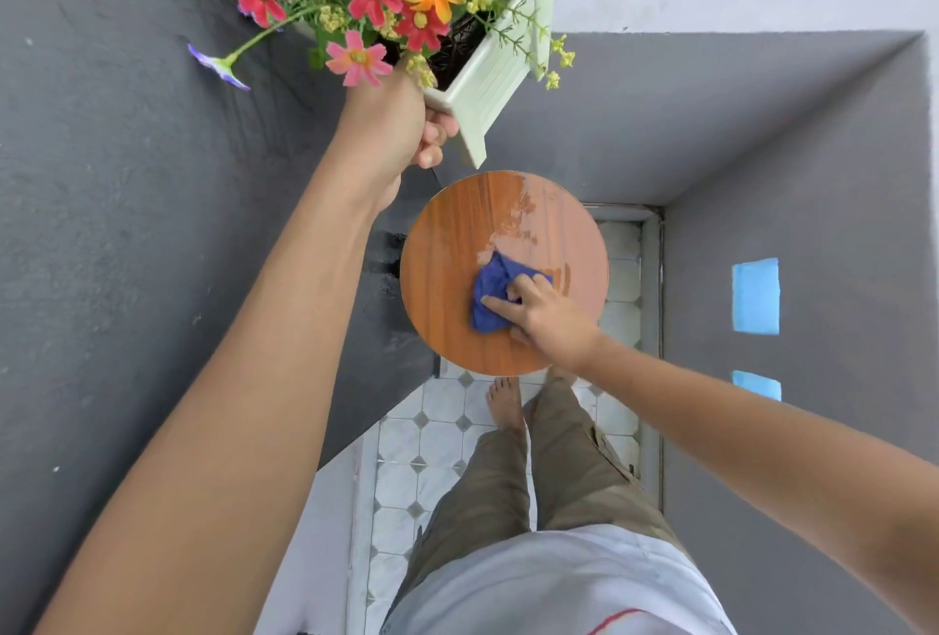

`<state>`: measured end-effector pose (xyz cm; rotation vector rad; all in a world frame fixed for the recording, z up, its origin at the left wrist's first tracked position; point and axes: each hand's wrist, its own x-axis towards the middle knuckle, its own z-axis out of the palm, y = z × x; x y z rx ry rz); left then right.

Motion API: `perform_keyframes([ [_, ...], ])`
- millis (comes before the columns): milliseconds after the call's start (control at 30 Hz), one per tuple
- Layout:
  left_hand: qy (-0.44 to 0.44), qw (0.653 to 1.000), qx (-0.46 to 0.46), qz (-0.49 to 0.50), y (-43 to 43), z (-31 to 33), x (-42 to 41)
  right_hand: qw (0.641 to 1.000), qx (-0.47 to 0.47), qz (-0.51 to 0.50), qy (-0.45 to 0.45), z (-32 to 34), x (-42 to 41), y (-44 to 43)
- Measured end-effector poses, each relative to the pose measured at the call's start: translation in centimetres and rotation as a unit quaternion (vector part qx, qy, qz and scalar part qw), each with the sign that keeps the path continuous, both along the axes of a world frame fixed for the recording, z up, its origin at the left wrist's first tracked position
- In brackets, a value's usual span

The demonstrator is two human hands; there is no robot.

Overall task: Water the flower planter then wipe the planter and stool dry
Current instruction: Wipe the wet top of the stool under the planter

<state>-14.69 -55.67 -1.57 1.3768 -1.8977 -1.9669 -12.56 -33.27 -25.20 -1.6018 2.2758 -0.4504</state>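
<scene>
the left hand (391, 126) grips the white planter (500, 70) at its near corner, held above the far-left of the stool (447, 248); the right hand (546, 311) presses a blue cloth (490, 286) onto the stool's wet top.

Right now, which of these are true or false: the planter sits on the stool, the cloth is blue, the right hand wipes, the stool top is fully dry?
1. The planter sits on the stool. False: the left hand holds it up, clear of the stool.
2. The cloth is blue. True.
3. The right hand presses the cloth on the stool. True.
4. The stool top is fully dry. False: wet patches show beyond the cloth.
</scene>
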Motion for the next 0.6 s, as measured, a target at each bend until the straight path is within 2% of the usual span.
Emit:
perform_keyframes([
  [67, -0.007, 1.000, -0.002, -0.001, 0.4, -0.2, 0.1, 0.988, 0.008, -0.155, -0.016, 0.1, -4.3, 0.5],
  [133, -0.014, 1.000, -0.005, -0.005, 0.8, -0.4, 0.3, 0.956, 0.015, -0.292, -0.034, 0.3, -6.7, 0.2],
  [200, -0.022, 1.000, -0.008, -0.009, 1.6, -0.7, 0.7, 0.933, 0.011, -0.357, -0.039, 0.6, -6.2, -0.5],
  [267, -0.025, 1.000, 0.004, -0.011, 2.3, -1.1, 1.0, 0.943, 0.015, -0.332, -0.033, 0.7, -3.0, -1.4],
  [367, -0.018, 1.000, 0.023, -0.009, 3.2, -1.8, 1.4, 0.981, 0.022, -0.179, -0.077, 1.0, 4.4, -1.7],
  [467, -0.021, 1.000, 0.012, -0.016, 3.5, -2.0, 1.5, 0.994, 0.008, -0.043, -0.098, 1.1, 9.7, -0.1],
  [533, -0.019, 0.999, 0.008, -0.024, 3.6, -2.0, 1.5, 0.995, -0.003, -0.028, -0.095, 0.9, 9.8, 1.4],
  [600, -0.012, 1.000, 0.009, -0.027, 3.6, -1.8, 1.4, 0.994, -0.009, -0.080, -0.074, 0.6, 7.0, 2.6],
])
